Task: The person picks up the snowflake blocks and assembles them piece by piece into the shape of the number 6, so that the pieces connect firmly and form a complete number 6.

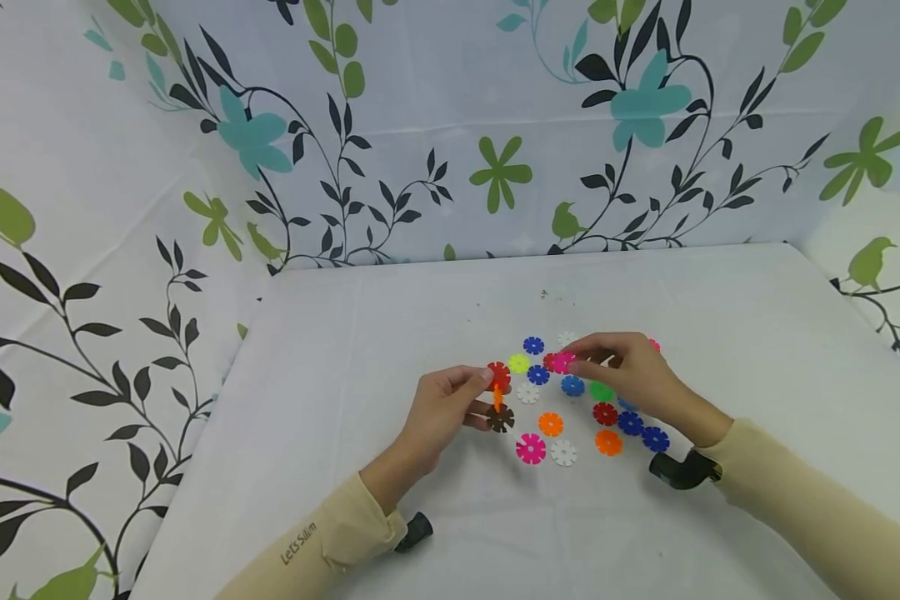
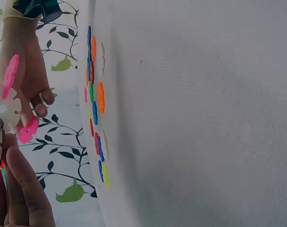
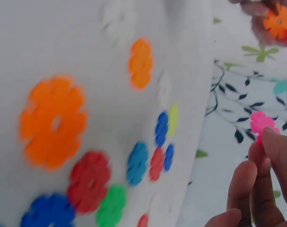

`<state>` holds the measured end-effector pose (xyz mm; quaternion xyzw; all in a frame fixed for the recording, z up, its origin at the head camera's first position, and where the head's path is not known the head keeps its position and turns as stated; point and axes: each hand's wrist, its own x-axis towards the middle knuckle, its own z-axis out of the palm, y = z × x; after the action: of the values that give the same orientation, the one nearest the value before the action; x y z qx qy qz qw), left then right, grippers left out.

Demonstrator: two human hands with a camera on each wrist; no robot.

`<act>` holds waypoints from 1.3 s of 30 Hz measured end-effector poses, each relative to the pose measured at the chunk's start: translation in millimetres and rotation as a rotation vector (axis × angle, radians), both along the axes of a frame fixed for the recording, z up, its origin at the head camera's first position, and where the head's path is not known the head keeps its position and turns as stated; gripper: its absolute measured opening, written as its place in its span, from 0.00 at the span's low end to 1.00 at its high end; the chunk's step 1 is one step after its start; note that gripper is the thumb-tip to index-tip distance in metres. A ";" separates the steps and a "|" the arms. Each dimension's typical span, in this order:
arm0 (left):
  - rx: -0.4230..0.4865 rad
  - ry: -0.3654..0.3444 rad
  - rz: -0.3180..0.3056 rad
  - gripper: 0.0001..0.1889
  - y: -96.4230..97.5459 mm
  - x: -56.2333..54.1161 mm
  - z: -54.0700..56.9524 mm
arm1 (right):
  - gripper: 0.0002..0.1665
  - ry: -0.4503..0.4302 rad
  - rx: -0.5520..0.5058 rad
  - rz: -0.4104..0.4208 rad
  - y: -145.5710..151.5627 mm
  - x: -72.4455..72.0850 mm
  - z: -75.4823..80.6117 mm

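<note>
- Left hand [image 1: 438, 408]: thumb and fingers closed in a pinch on a joined chain of discs [image 1: 498, 392], which I hold raised above the counter [image 1: 390, 333]. Red disc [image 1: 499, 373], orange disc [image 1: 498, 403] and brown disc [image 1: 505, 422] are identified on it; the left wrist view adds a white disc [image 2: 12, 111] and an end pink disc [image 2: 11, 74].
- Right hand [image 1: 633, 367]: thumb and fingertips nearly together, pinching a single pink disc [image 1: 563, 362] clear of the counter and apart from the chain.
- Slip risk: I hold the single disc by a small part of its edge. Off-centre pressure could flick it out or spin it.
- Joint risk: the chain appears supported near one end only. A hard push at the far end, or notches meeting out of line, could twist a joint or part it.
- Drop risk: if my left pinch slackens, the chain falls among the loose discs [image 1: 551, 424].
- Sweep risk: my right forearm lies close to the blue discs [image 1: 631, 423]; lowering it carelessly could scatter them.
- Not determined: how firmly each joint is seated.
</note>
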<state>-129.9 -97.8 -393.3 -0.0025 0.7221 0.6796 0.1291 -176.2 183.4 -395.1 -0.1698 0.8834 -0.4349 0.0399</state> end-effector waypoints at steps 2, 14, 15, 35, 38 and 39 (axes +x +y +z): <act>0.005 -0.003 -0.001 0.17 0.5 0.0 0.3 | 0.14 -0.016 -0.046 0.029 -9.9 0.2 3.4; 0.044 -0.033 -0.031 0.19 3.1 -0.9 -1.2 | 0.11 -0.029 -0.229 0.130 -42.3 5.7 18.6; 0.045 -0.035 -0.030 0.19 3.1 -0.9 -1.2 | 0.10 -0.025 -0.232 0.131 -42.8 5.9 18.8; 0.043 -0.011 -0.076 0.20 5.9 -1.2 -2.0 | 0.10 0.199 -0.137 0.133 -47.7 12.3 17.0; 0.015 0.017 -0.038 0.19 7.5 0.9 -0.3 | 0.12 0.305 -0.123 0.134 -48.8 12.9 16.2; 0.006 0.025 -0.024 0.19 8.2 1.9 0.3 | 0.13 0.338 -0.122 0.137 -48.9 13.1 15.8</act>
<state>-128.0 -89.6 -393.0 0.0150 0.7216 0.6802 0.1284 -163.2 134.5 -379.3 -0.3020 0.8359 -0.4495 -0.0898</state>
